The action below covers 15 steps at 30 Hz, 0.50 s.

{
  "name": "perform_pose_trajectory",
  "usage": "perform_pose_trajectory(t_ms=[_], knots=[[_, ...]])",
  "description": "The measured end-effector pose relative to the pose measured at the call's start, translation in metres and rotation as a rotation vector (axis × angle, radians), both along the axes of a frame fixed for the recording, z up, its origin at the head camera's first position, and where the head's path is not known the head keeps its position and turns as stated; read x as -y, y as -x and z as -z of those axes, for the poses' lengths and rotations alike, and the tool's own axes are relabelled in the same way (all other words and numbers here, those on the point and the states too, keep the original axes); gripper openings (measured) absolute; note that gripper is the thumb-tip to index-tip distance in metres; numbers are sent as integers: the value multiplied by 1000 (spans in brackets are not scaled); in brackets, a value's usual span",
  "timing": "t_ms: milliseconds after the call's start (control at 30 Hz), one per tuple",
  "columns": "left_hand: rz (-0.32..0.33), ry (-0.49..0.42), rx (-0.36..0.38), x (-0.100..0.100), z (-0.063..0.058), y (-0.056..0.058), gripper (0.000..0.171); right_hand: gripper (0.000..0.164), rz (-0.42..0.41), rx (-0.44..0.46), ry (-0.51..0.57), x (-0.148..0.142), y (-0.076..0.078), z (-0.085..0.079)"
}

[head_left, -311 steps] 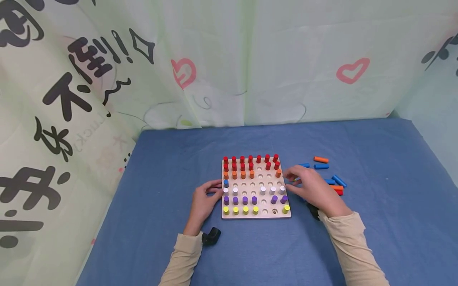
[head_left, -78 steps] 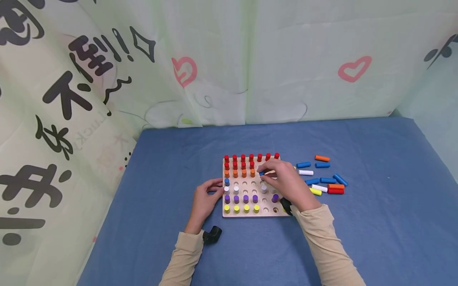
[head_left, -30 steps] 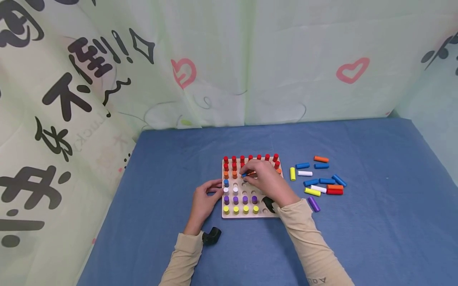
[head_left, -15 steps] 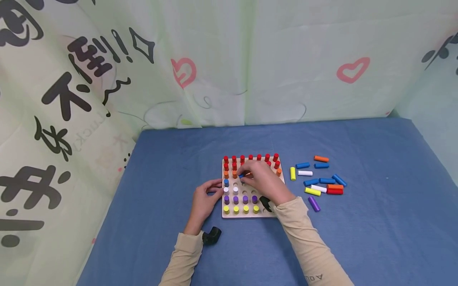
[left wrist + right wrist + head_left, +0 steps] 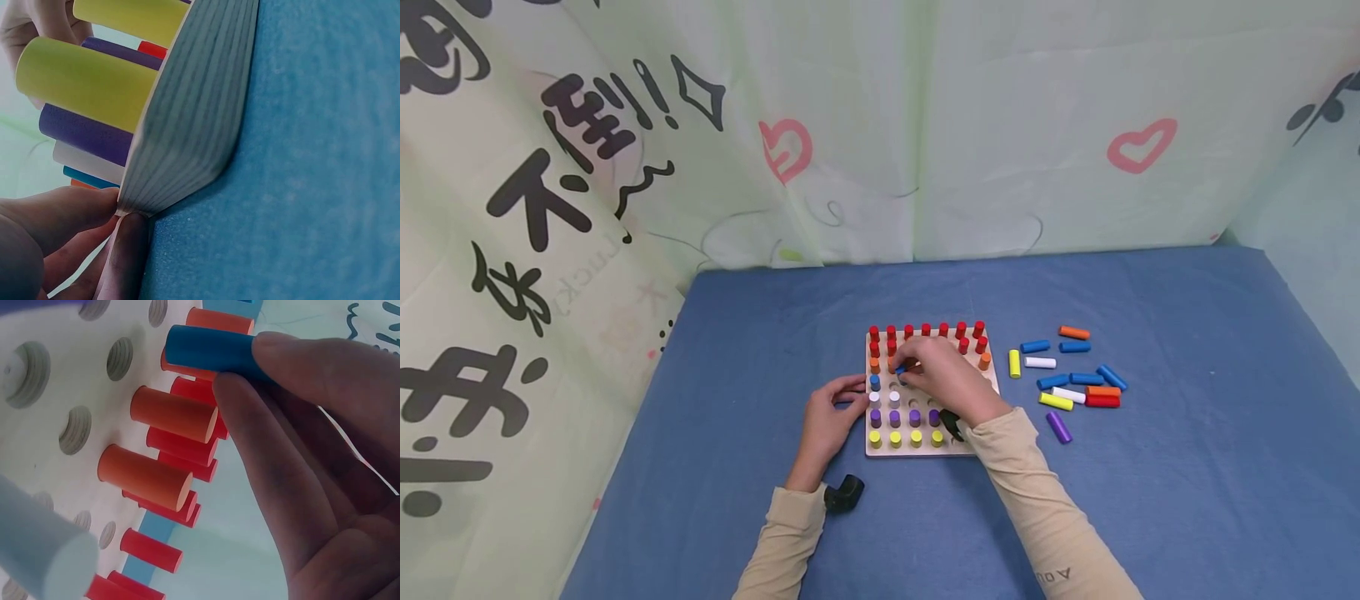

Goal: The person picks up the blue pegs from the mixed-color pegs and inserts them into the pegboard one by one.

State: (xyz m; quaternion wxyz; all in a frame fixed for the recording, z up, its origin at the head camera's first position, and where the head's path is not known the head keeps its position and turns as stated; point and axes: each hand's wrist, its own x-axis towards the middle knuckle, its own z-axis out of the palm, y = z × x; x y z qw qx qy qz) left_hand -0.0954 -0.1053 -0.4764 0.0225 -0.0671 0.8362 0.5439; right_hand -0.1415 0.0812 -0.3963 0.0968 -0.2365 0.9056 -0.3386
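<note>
A pale wooden pegboard (image 5: 921,452) lies on the blue cloth, with rows of coloured pegs standing in its holes. Pinched between the thumb and index finger of my right hand (image 5: 953,379) is a blue peg (image 5: 209,349), held above the board near the orange row. One blue peg (image 5: 875,382) stands at the left end of its row. My left hand (image 5: 826,427) grips the board's left edge between thumb and finger; the left wrist view shows the thumb (image 5: 69,212) against that edge. Part of the board is hidden under my right hand.
Loose pegs lie on the cloth right of the board, among them a purple peg (image 5: 1059,427), a red peg (image 5: 1102,402), an upright-lying yellow peg (image 5: 1014,364) and several blue ones. A printed curtain (image 5: 1015,167) hangs behind the table.
My right hand has come from the board's right side, by the loose pegs, to above the board with a blue peg. Over the last second it shifts slightly left. My left hand stays put.
</note>
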Motion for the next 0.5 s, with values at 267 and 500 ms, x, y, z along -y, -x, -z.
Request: perform_pose_trajectory(t_ms=[267, 500], knots=[[6, -3, -5, 0, -1, 0, 31, 18, -23, 3, -10, 4, 3, 2], [15, -10, -22, 1, 0, 0, 31, 15, -43, 11, -21, 7, 4, 4]])
